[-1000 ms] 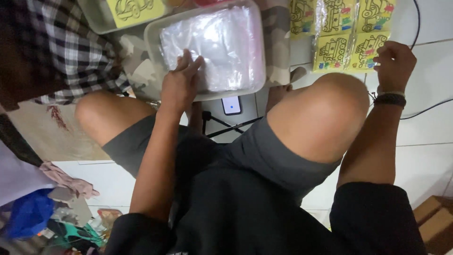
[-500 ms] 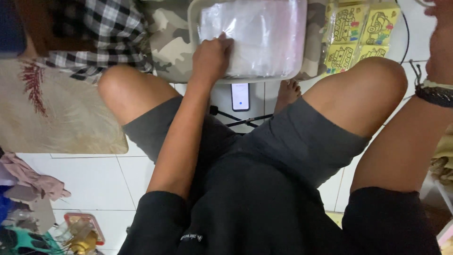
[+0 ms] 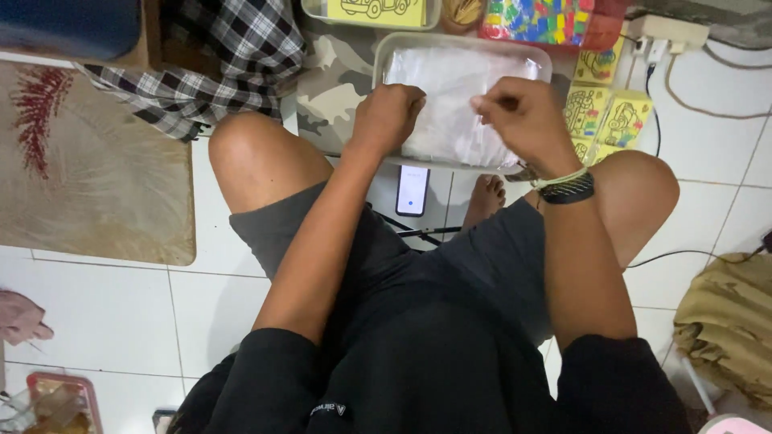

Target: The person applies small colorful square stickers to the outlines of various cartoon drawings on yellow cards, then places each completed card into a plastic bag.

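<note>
- Both hands over bags (image 3: 450, 104) in tray (image 3: 386, 56), long axis left-right.
- Left hand (image 3: 386, 116): fisted, pressing bags.
- Right hand (image 3: 523, 116): pinching film, directly above.

Clear plastic bags (image 3: 454, 100) in a pale grey tray (image 3: 384, 50). Black-and-white checked cloth (image 3: 217, 68), camouflage cloth (image 3: 334, 76). Yellow picture cards (image 3: 603, 112), grey shorts (image 3: 482, 257).

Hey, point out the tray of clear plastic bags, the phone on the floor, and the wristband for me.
tray of clear plastic bags (image 3: 384, 56): head view, left rim.
phone (image 3: 412, 190): head view, screen middle.
wristband (image 3: 567, 189): head view, dark band on right wrist.
</note>
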